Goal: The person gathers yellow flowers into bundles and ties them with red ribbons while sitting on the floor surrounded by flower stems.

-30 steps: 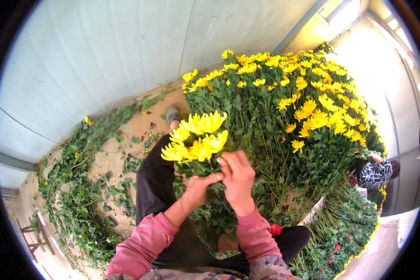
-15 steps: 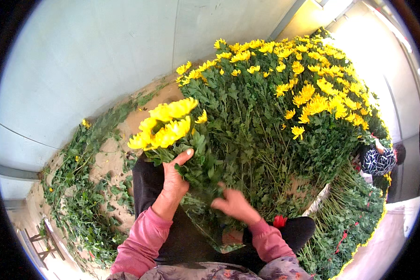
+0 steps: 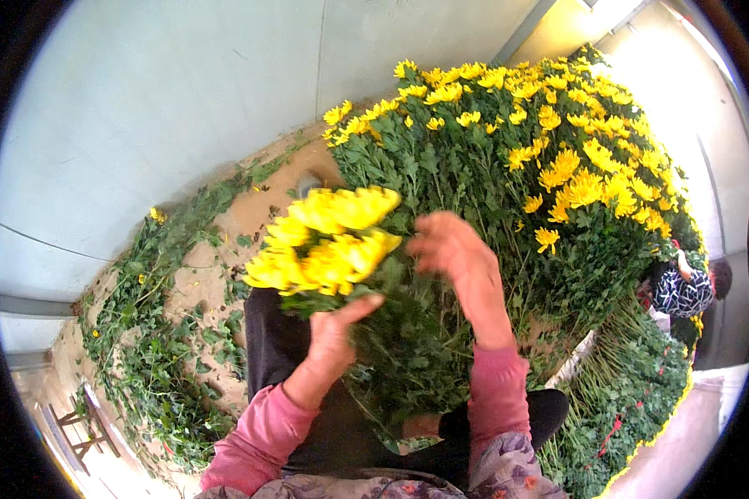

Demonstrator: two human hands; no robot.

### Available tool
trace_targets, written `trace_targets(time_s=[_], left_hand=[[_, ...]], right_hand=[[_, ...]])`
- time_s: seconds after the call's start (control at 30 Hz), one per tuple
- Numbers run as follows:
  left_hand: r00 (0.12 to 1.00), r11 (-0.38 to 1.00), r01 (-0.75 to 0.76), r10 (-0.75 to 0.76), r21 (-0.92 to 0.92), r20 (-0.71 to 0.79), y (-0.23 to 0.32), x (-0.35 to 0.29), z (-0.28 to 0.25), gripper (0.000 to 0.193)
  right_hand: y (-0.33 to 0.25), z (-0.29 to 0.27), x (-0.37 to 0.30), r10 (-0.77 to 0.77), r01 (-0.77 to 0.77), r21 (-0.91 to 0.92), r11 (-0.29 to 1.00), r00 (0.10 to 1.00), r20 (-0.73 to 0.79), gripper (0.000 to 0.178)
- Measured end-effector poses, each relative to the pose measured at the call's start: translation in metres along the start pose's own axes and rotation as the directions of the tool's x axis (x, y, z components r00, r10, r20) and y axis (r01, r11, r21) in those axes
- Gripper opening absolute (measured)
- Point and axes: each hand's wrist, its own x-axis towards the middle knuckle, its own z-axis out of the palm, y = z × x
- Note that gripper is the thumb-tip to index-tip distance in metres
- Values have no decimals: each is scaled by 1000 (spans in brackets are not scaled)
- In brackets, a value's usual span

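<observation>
My left hand point(image 3: 331, 337) is wrapped round the leafy stems of a bunch of yellow chrysanthemums point(image 3: 320, 241), its thumb lying across them. Several full heads sit close together above that fist, slightly blurred. Just right of the blooms, my right hand point(image 3: 462, 254) is raised with its fingers loosely curved and apart; nothing shows in them, though motion softens the fingertips. Below and between my hands, green stems and leaves hang over my dark trouser legs. Beyond lies a large heap of cut chrysanthemums point(image 3: 441, 175), with yellow heads along its far and right sides.
Stripped leaves and stems point(image 3: 141, 333) litter the floor at left. A pale wall point(image 3: 166, 100) rises behind. More bundled stems point(image 3: 641, 416) with red ties lie at right. Another person point(image 3: 681, 291) in a patterned top is at the far right. A wooden stool point(image 3: 81, 428) stands lower left.
My right hand has risen from low beside the stems to beside the flower heads. My left hand and its bunch have shifted a little to the right.
</observation>
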Motion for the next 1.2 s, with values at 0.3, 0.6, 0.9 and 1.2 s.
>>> trace_targets(time_s=[0.3,0.6,0.9,1.2], left_hand=[[993,969,4,-33,-246,-116,7,19,-21,45],[990,973,14,-45,-231,-130,-2,23,-9,41],[991,980,22,-48,-198,-129,-2,24,-12,47],[991,983,-16,-9,-182,-134,-9,24,-18,45]], right_hand=[[235,-125,-19,93,-284,-945,-163,949,-301,70],[217,-147,-6,147,-194,-921,-338,956,-255,51],[89,-92,4,-402,-16,-1000,26,915,-25,26],[89,-153,-49,-199,-165,-888,428,942,-271,29]])
